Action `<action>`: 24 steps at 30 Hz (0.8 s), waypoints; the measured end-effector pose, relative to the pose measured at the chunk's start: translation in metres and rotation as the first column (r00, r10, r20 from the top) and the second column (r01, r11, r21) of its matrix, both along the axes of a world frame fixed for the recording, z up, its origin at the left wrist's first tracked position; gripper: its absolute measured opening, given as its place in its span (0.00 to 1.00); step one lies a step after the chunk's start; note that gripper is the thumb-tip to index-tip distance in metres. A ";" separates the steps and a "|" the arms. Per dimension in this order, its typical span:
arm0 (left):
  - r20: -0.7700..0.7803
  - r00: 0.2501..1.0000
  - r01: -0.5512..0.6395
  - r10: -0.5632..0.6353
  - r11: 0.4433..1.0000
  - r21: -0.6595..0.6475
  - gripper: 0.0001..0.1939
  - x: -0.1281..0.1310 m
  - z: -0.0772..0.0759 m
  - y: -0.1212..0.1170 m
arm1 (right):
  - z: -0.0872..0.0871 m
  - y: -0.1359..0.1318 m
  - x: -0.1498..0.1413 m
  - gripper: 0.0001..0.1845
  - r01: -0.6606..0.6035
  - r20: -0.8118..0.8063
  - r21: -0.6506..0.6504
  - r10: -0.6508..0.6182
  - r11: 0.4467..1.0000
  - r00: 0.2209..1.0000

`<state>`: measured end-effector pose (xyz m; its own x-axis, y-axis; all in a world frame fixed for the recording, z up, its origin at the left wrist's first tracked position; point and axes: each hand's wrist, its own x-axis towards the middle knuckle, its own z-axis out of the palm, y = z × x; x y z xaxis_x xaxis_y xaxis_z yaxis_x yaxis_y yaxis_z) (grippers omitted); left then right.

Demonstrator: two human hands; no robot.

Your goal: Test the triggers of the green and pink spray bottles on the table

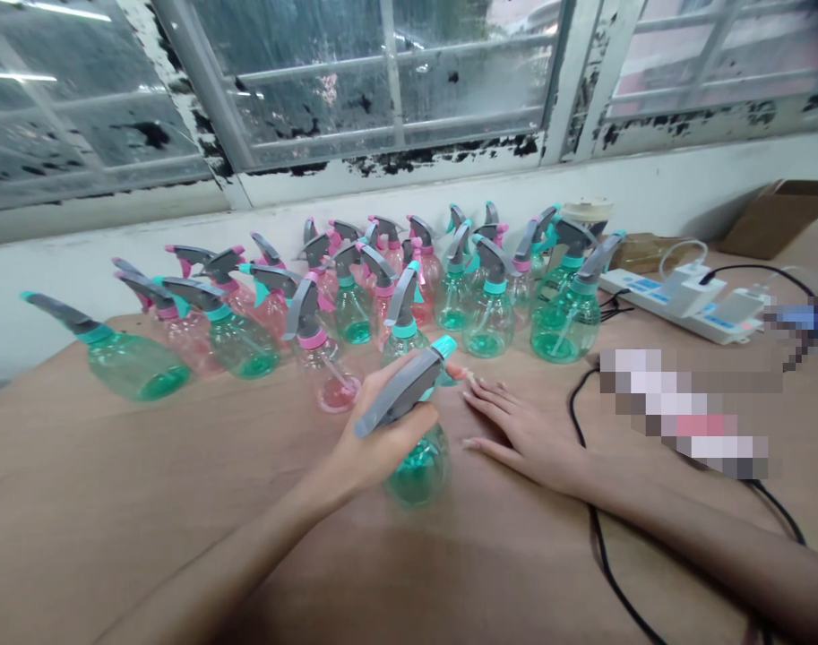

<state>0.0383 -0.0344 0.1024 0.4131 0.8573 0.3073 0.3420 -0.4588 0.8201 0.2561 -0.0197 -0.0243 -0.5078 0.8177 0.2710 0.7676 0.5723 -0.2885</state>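
My left hand (388, 430) is wrapped round the neck of a green spray bottle (418, 470) with a grey trigger head and a teal nozzle. The bottle is over the near middle of the table, its nozzle pointing away and to the right. My right hand (526, 439) lies flat on the tabletop just right of it, palm down, fingers stretched and slightly apart, holding nothing. Right behind my left hand stand a pink spray bottle (328, 381) and another green spray bottle (405, 336), partly covered by the hand.
Several more green and pink spray bottles (563, 322) stand in rows along the wall on the wooden table (180, 511). A white power strip (684, 305) with plugs lies at right. A black cable (600, 546) runs beside my right forearm. A cardboard box (778, 215) sits in the far right corner.
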 end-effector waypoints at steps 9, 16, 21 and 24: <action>0.043 0.998 -0.051 0.048 0.997 0.063 0.11 0.002 0.000 -0.001 | 0.000 0.000 0.000 0.39 0.008 0.031 0.008 -0.008 1.000 0.999; 0.081 0.996 -0.038 0.035 0.999 0.029 0.12 0.003 -0.001 -0.003 | 0.001 -0.001 -0.001 0.40 0.009 0.030 0.005 -0.009 1.000 1.000; 0.088 0.996 -0.036 0.036 0.999 0.005 0.20 0.004 -0.004 -0.004 | 0.003 -0.001 -0.001 0.40 0.016 0.048 -0.012 -0.015 1.000 0.999; 0.087 0.996 -0.038 0.036 0.999 0.014 0.21 0.004 -0.006 -0.003 | 0.003 -0.001 -0.001 0.40 0.013 0.050 -0.016 -0.013 1.000 0.999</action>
<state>0.0419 -0.0379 0.0961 0.3525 0.8664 0.3538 0.2871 -0.4599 0.8403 0.2550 -0.0204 -0.0215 -0.5098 0.8283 0.2324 0.7886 0.5579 -0.2586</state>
